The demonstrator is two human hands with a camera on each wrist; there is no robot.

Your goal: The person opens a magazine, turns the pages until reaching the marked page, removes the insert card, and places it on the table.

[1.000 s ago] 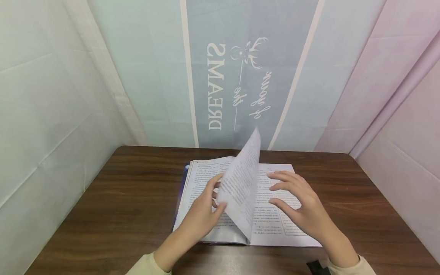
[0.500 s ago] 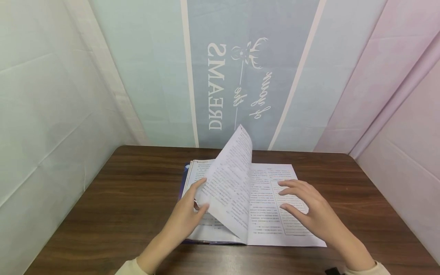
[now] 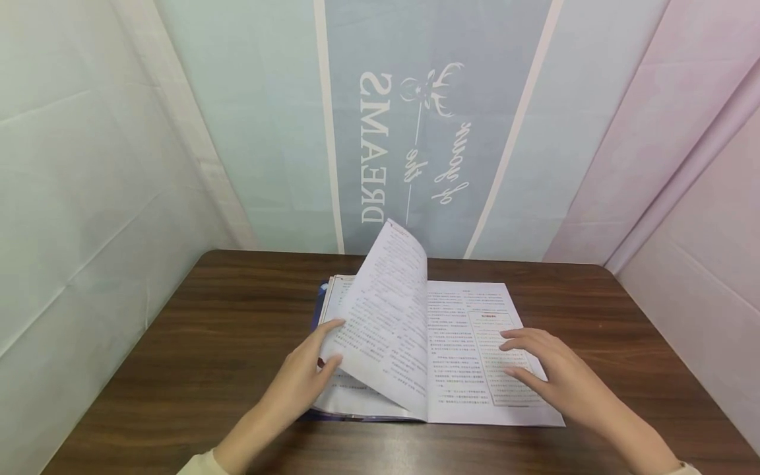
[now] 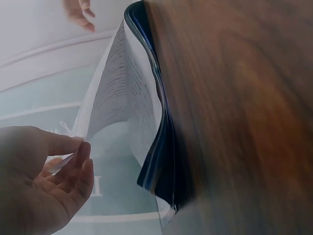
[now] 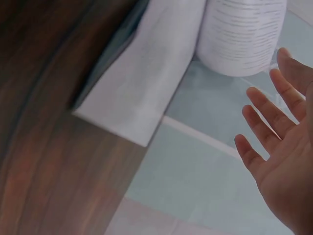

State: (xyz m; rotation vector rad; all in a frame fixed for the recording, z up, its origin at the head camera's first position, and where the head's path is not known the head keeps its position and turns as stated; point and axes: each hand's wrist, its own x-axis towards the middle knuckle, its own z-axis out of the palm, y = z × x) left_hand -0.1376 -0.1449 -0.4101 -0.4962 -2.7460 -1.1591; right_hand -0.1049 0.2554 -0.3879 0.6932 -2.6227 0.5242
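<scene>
An opened book (image 3: 457, 369) with printed pages lies on the wooden table. One page (image 3: 386, 310) stands raised and curves over the book's left half. My left hand (image 3: 303, 369) pinches that page's outer edge between thumb and fingers; the left wrist view shows the thumb (image 4: 66, 143) pressed against the paper. Over the right-hand page's outer edge hovers my right hand (image 3: 552, 369), its fingers loosely bent and holding nothing. In the right wrist view the right hand (image 5: 283, 127) has its fingers spread apart from the book.
The dark wooden table (image 3: 237, 316) extends on both sides of the book. Behind it hangs a fabric backdrop (image 3: 285, 132) with printed lettering, and pale fabric walls (image 3: 89, 198) rise at left and right.
My left hand has moved left and toward me, swinging the raised page over to the left. My right hand has drifted right and slightly nearer to me.
</scene>
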